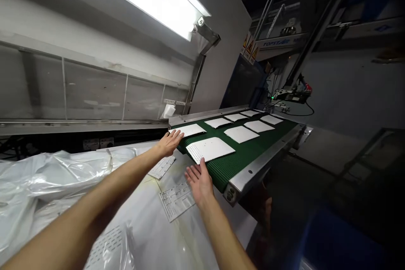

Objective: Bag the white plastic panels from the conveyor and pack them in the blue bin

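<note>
Eight white perforated panels [240,134] lie on the green conveyor belt [221,173], my open right hand [199,183] at the nearest panel [209,149], my open left hand [171,143] by another panel [190,130], neither grasping anything, with three more panels [176,201] off the belt.

Green conveyor belt [221,173] shows between the white panels [240,134]; a steel side rail [262,164] walls its edge
</note>
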`<state>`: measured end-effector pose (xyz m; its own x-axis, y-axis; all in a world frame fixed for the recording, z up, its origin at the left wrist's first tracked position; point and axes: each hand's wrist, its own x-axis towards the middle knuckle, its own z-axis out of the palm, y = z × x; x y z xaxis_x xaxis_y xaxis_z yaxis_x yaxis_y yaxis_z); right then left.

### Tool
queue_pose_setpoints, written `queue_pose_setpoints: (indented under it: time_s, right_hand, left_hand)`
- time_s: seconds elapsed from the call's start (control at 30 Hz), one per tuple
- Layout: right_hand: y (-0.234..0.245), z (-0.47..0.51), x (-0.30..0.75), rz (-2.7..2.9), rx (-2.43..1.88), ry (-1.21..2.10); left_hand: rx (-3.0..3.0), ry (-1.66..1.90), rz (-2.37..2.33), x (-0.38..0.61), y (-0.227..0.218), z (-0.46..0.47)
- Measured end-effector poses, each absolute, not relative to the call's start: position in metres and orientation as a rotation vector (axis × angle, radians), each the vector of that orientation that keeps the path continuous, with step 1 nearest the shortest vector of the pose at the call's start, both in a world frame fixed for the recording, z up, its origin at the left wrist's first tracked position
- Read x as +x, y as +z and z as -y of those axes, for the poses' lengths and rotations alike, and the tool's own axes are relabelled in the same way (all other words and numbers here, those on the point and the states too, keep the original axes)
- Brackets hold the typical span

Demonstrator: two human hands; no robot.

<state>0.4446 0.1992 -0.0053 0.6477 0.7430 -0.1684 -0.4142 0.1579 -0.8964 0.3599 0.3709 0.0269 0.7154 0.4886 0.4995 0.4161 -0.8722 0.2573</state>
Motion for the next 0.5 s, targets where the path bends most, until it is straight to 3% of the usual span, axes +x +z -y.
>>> queue_pose_setpoints:
  time_s: [0.13,0.27,0.4,0.5]
  right_hand:
    - [-0.005,-0.242,0.447,0.344,-1.163,0.735]
    - [0.005,-0.223,0.443,0.528,-1.220,0.572]
    - [0.028,-0.152,0.433,0.825,-1.330,0.584]
    - [0.044,-0.095,0.413,1.087,-1.629,0.309]
  left_hand:
    - [2.663,1.027,-0.694,0.384,0.021,-0.405]
    - [2.410,1.247,-0.723,0.368,0.045,-0.411]
    - [2.091,1.424,-0.842,0.283,0.064,-0.384]
    - [1.904,1.336,-0.870,0.181,0.048,-0.333]
